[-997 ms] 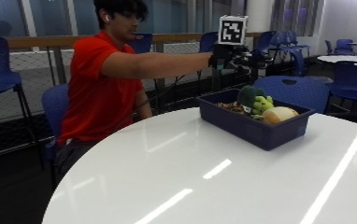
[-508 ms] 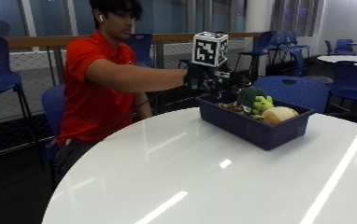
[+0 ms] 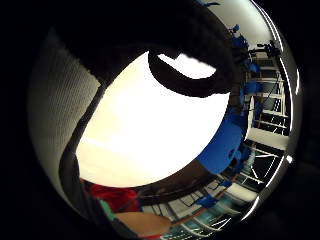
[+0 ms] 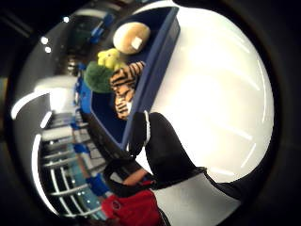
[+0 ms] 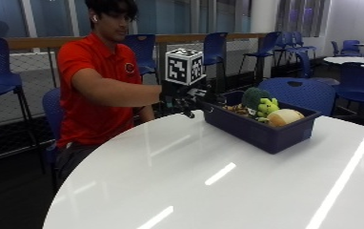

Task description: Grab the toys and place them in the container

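A dark blue container [image 5: 258,132] stands on the round white table [image 5: 233,191]. In it lie a green plush [image 5: 255,97], a yellow-green toy [image 5: 269,106], a tan round plush [image 5: 285,117] and a tiger-striped toy [image 5: 237,109]. My gloved right hand [image 5: 191,99] hovers just beside the container's end nearest the person, fingers relaxed and holding nothing. The thumb side palm view shows the container [image 4: 155,66] with the tan plush [image 4: 131,37], yellow toy [image 4: 110,58], green plush [image 4: 98,77] and tiger toy [image 4: 126,82], with a gloved finger [image 4: 164,150] in front.
The little finger side palm view is filled by the bare white tabletop [image 3: 155,125]. Blue chairs [image 5: 299,93] stand behind the container and around the room. Another white table [image 5: 359,59] is at the far right.
My right hand has come down and back toward the person, from above the container to just beside its near end. The toys in the container have not moved.
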